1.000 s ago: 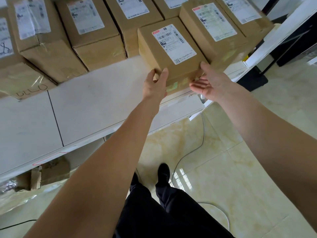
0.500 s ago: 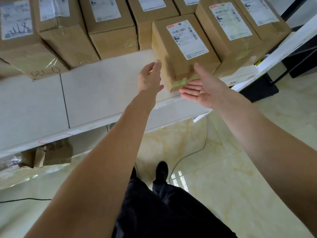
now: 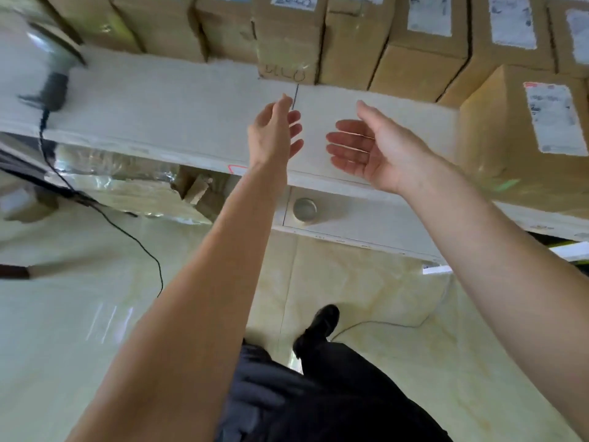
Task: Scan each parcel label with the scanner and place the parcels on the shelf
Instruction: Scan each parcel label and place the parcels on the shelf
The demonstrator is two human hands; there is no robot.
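I see my left hand [image 3: 274, 132] and right hand [image 3: 366, 148] both held out over the front edge of the white shelf [image 3: 178, 100], palms facing each other, fingers loosely spread and holding nothing. The labelled parcel [image 3: 522, 138] sits at the shelf's right end near the front edge, well apart from both hands, with a row of brown parcels [image 3: 350, 36] lined along the back edge. The scanner [image 3: 54, 84] rests blurred at the left end of the shelf, its black cable [image 3: 105, 215] trailing down over the front edge to the floor.
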